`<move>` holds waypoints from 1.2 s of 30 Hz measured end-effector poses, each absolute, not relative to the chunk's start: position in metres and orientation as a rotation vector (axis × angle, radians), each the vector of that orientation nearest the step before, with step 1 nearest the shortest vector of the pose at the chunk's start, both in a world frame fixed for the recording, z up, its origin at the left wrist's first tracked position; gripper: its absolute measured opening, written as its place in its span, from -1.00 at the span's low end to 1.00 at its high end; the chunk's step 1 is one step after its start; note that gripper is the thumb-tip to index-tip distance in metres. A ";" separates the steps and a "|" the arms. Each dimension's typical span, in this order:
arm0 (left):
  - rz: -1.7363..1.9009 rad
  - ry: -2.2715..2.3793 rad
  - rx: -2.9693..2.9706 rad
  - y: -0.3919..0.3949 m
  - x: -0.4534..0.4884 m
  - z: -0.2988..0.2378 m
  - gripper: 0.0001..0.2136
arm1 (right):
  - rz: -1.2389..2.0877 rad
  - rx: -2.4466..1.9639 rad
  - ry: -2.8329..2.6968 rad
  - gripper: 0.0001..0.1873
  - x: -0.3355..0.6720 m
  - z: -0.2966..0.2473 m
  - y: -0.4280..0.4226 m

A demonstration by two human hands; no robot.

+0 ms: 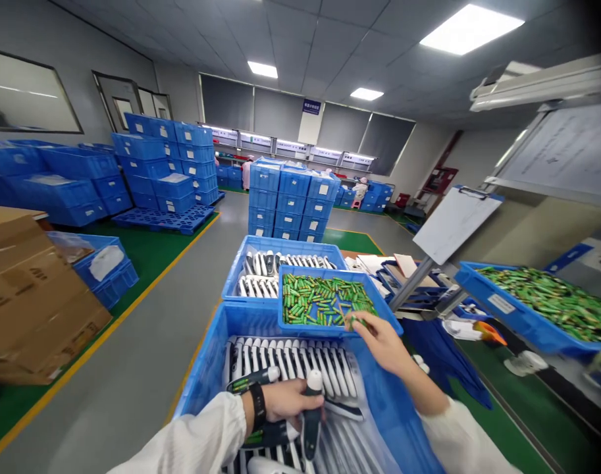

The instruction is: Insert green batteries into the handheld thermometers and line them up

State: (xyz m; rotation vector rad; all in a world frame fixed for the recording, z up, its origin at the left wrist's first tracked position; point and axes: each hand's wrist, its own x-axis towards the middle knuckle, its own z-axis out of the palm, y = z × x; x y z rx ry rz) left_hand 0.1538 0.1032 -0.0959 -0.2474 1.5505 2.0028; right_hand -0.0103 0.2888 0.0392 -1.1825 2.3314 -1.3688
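Observation:
My left hand [293, 400] is closed around a black-and-white handheld device [311, 411], held upright over the near blue crate [209, 375]. That crate is full of rows of the same white-and-black devices [300, 359]. My right hand [379, 339] reaches forward to the near edge of a smaller blue tray [287, 289] filled with green batteries [324, 299]. Its fingers pinch green batteries [355, 320] at the tray's rim. Both arms wear white sleeves, and a black watch sits on my left wrist.
A second crate of devices [261, 266] stands behind the tray. A large bin of green batteries [542, 303] sits at right below a clipboard [453, 224]. Cardboard boxes [28, 296] stand at left. Stacked blue crates [290, 197] fill the floor beyond, with people far back.

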 end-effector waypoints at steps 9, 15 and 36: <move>2.193 1.291 -0.515 0.113 0.157 -0.079 -0.40 | -1.048 -1.103 2.228 -0.59 0.092 -0.037 0.313; 2.320 1.208 -0.779 0.116 0.159 -0.076 -0.48 | -0.843 -1.217 2.291 -0.50 0.101 -0.047 0.311; 2.408 1.485 -0.424 0.126 0.164 -0.084 -0.53 | -1.193 -0.866 2.246 -0.51 0.113 -0.059 0.315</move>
